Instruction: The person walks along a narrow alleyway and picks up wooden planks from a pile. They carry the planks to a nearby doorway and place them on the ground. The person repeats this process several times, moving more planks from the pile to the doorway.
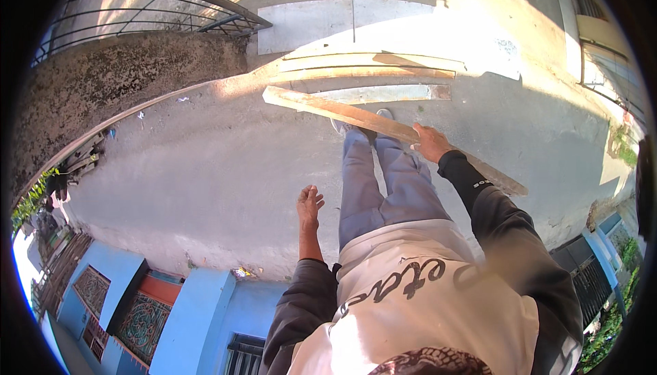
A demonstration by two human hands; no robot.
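A long wooden plank [342, 111] slants across in front of my legs, its far end at the left and its near end at the right. My right hand [431, 144] grips it by the upper edge, right of its middle, with the fingers partly hidden behind the wood. At my left side my left hand [310, 204] hangs empty, its fingers loosely bent and a little apart. Just beyond the plank, a pale greyish board [383, 94] lies on the ground. Farther on, a brown timber piece [369, 72] lies roughly parallel to it, partly in sunlight.
White flat panels [308, 26] lie on the ground beyond the timber. A weathered low wall [137, 67] with a metal railing [150, 5] borders the far left. Blue house fronts [198, 320] stand at the lower left. Grey concrete ground [205, 163] surrounds my feet.
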